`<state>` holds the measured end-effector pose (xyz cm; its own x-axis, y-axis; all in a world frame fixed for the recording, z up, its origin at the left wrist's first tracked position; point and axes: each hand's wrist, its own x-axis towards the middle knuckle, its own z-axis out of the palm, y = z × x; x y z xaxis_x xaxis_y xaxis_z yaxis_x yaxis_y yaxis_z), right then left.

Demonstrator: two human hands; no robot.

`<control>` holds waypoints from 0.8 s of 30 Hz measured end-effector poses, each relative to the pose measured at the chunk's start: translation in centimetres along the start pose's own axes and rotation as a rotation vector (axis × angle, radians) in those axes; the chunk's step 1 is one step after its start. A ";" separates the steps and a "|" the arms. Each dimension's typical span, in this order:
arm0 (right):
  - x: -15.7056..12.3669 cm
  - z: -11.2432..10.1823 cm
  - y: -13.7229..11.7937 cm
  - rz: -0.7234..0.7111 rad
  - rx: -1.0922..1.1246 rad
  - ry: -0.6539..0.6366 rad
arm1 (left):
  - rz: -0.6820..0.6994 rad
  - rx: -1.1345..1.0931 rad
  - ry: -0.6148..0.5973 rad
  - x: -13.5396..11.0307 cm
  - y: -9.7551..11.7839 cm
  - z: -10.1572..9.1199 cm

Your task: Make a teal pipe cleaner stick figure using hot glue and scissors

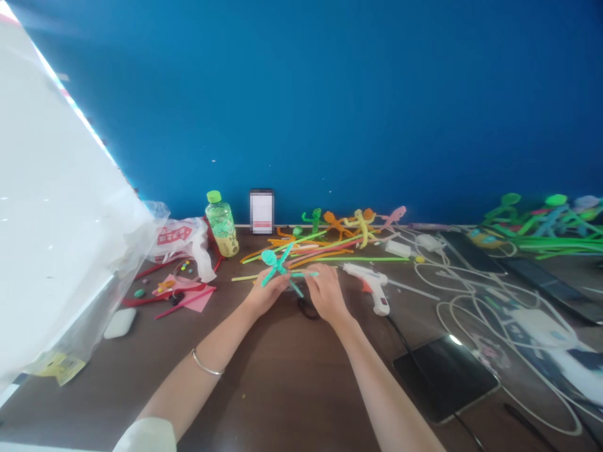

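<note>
Near edge: brown wooden table (282,395) under both forearms, white sleeve (146,436) at the lower left, thin silver bangle (206,363) around the left wrist.
Left hand (266,292): closed, holding the lower body of a teal pipe-cleaner figure (277,267).
Right hand (325,292): narrow pinch on the figure's long teal arm, fingers curled over the strand.
Figure: just above the table, between both hands, tilted, with its looped head toward the left.
Under the hands: black loop (308,307), partly hidden; scissor handle or cord, cannot tell.
Right side, near: black tablet (445,376) lying flat, white cables (471,295) looping across the table beyond it.
Beside the right hand: white hot glue gun (372,285) lying on its side, nozzle pointing left.
Left side: pink paper (186,295) with red pipe cleaners (169,301) across it, white earbud case (120,323) nearby, crumpled plastic bag (176,242) behind, large white sheet (56,188) leaning in from the edge.
Behind the hands: loose orange, green and yellow pipe cleaners (301,251) in a spread.
Far edge: green-capped bottle (221,225), upright blurred phone (262,211), small green, orange, yellow and pink pipe-cleaner figures (348,223), a heap of green and blue pipe-cleaner figures (541,226) at the right, all before a blue wall (301,94).
</note>
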<state>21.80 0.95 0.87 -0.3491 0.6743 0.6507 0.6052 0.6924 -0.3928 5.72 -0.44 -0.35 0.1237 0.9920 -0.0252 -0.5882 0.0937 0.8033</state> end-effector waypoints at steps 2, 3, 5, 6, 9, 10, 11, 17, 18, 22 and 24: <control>0.0 0.2 0.2 0.153 0.135 -0.019 | 0.080 0.141 0.030 0.0 -0.1 -0.3; 0.1 0.3 0.3 0.266 0.239 -0.026 | 0.128 0.237 0.037 0.0 -0.2 -0.4; 0.2 0.5 0.6 0.505 0.488 -0.053 | 0.242 0.452 -0.014 0.0 -0.2 -0.6; 0.2 0.7 0.7 0.597 0.601 -0.070 | 0.308 0.549 -0.070 0.0 -0.2 -0.6; 0.4 0.8 0.8 0.698 0.771 -0.089 | 0.455 0.725 -0.232 0.0 -0.3 -0.4; 0.4 0.8 0.8 0.695 0.779 -0.068 | 0.470 0.733 -0.222 0.0 -0.4 -0.3; 0.5 0.6 0.7 0.693 0.778 -0.020 | 0.467 0.715 -0.168 0.1 -0.6 -0.2; 0.5 -0.5 0.4 0.419 0.375 0.411 | 0.047 0.188 0.099 0.3 -1.0 0.0; 0.3 -0.4 0.4 0.328 0.322 0.396 | -0.055 0.118 0.043 0.1 -0.9 0.1; -0.5 0.4 0.2 0.006 0.212 0.198 | -0.162 -0.111 -0.097 -0.4 -0.3 1.0; -0.6 0.7 0.0 -0.065 0.220 0.122 | -0.112 -0.210 -0.086 -0.5 -0.1 1.0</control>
<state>21.55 0.71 0.01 -0.2852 0.5995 0.7478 0.4093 0.7817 -0.4705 6.51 -1.02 0.23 0.2595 0.9645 -0.0491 -0.7189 0.2269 0.6570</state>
